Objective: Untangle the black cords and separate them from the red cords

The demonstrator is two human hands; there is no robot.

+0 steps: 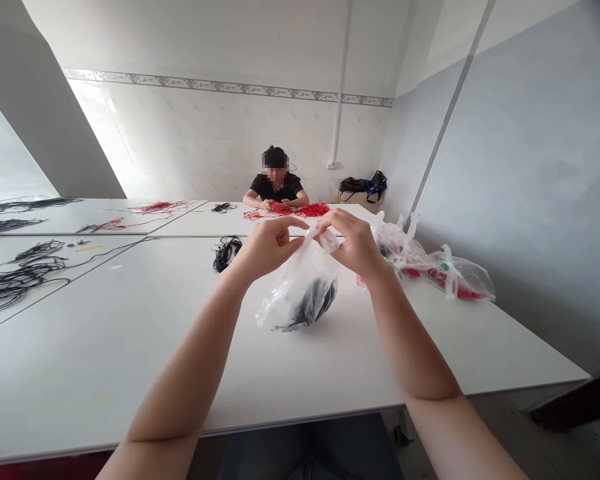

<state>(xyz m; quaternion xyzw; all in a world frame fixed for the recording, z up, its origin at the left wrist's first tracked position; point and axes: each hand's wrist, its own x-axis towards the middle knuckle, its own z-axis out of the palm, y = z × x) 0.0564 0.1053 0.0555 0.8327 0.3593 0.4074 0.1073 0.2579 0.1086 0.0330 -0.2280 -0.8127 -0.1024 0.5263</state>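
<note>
A clear plastic bag [287, 293] with a dark bundle of black cords [316, 301] in its lower part stands in front of me over the white table [170, 347]. My left hand [274, 245] pinches the bag's gathered top from the left. From the other side, my right hand [349, 239] grips the same twisted neck, its fingers closed on the plastic. Left of the bag, just beyond my left wrist, lies a coil of black cord [227, 254].
Several tied plastic bags [460, 277] with red contents sit at the table's right side. Black cords [20, 283] spread across the left. Across the table a person [276, 183] handles red cords [313, 210]. Dark bags [363, 187] rest by the back corner.
</note>
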